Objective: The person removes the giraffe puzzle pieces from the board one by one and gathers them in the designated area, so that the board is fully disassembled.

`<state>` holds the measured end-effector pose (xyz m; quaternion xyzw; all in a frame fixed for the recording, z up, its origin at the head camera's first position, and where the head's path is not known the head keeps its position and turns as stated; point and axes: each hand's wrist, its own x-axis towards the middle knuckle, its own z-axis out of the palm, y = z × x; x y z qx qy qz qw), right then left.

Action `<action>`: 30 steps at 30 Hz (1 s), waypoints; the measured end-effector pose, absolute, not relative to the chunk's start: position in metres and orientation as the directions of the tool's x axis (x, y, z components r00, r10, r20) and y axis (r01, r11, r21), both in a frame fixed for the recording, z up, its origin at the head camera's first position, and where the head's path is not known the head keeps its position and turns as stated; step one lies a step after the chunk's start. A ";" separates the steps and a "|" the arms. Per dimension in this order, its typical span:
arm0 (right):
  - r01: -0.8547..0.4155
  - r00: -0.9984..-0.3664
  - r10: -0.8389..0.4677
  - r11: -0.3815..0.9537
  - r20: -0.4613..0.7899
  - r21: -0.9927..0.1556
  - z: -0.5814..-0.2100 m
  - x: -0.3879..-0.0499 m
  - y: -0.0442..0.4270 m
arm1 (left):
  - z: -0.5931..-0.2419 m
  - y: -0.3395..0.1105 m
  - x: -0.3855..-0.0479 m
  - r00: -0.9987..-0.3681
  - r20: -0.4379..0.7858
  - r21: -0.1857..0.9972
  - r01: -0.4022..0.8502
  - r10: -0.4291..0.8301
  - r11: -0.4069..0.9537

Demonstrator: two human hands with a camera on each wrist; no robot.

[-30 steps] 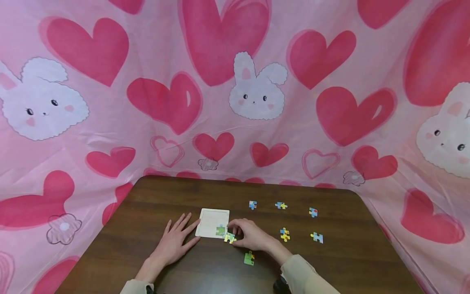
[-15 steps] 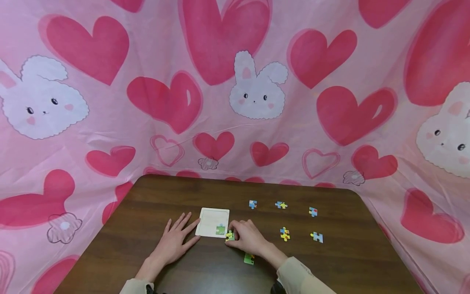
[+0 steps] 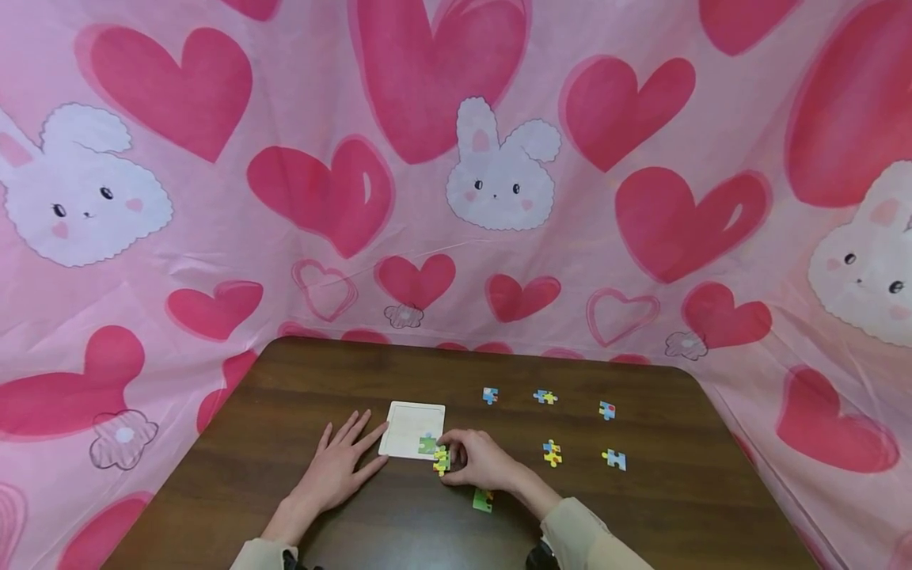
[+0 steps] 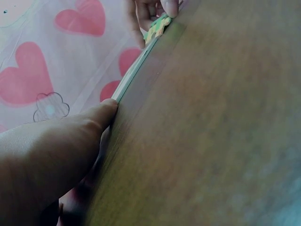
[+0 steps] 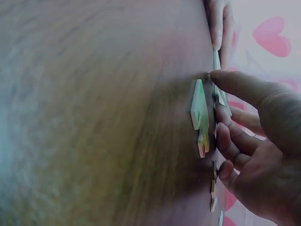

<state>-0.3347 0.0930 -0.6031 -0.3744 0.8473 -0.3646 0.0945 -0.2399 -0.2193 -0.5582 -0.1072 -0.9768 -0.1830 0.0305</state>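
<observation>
A white square puzzle tray (image 3: 404, 423) lies on the table with a green jigsaw piece (image 3: 427, 444) inside its near right corner. At that corner my right hand (image 3: 480, 461) pinches a yellow-green jigsaw piece (image 3: 441, 459) between thumb and fingers; the left wrist view shows this patterned piece (image 4: 157, 29) over the tray's end. My left hand (image 3: 335, 469) rests with fingers spread, index finger and thumb touching the tray's left side. Another green jigsaw piece (image 3: 483, 500) lies on the table just below the right hand, its top partly covered; the right wrist view shows this green piece (image 5: 199, 110) too.
Several loose jigsaw pieces lie right of the tray: a blue piece (image 3: 490, 395), a blue-yellow piece (image 3: 545, 397), a blue-red piece (image 3: 607, 410), a yellow piece (image 3: 552, 453) and a light-blue piece (image 3: 615, 459). A pink curtain (image 3: 420, 237) hangs behind the brown table (image 3: 335, 372).
The yellow-green piece has been turned in my right hand's fingers and shifted slightly left, against the tray's near right corner. My left hand has stayed in place.
</observation>
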 end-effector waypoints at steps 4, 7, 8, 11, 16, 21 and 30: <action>-0.546 -0.687 -0.722 0.435 0.085 -0.716 -0.601 -0.334 0.094 | -0.558 -0.219 -0.239 -0.977 0.086 0.356 0.215 0.198 0.909; -0.588 -0.670 -0.726 0.388 0.157 -0.710 -0.594 -0.328 0.094 | -0.559 -0.219 -0.240 -0.977 0.087 0.361 0.212 0.194 0.908; -0.600 -0.665 -0.723 0.370 0.186 -0.709 -0.589 -0.324 0.094 | -0.560 -0.219 -0.240 -0.977 0.088 0.360 0.212 0.193 0.908; -0.642 -0.655 -0.700 0.320 0.283 -0.697 -0.573 -0.313 0.094 | -0.560 -0.219 -0.240 -0.976 0.096 0.359 0.218 0.196 0.907; -0.533 -0.763 -0.594 0.357 0.254 -0.767 -0.537 -0.293 0.092 | -0.559 -0.220 -0.241 -0.974 0.103 0.356 0.225 0.201 0.907; -0.458 -0.846 -0.485 0.446 0.222 -0.769 -0.521 -0.283 0.096 | -0.559 -0.220 -0.242 -0.974 0.100 0.348 0.225 0.203 0.910; -0.442 -0.870 -0.411 0.404 0.273 -0.801 -0.519 -0.274 0.128 | -0.560 -0.220 -0.242 -0.975 0.093 0.350 0.222 0.202 0.910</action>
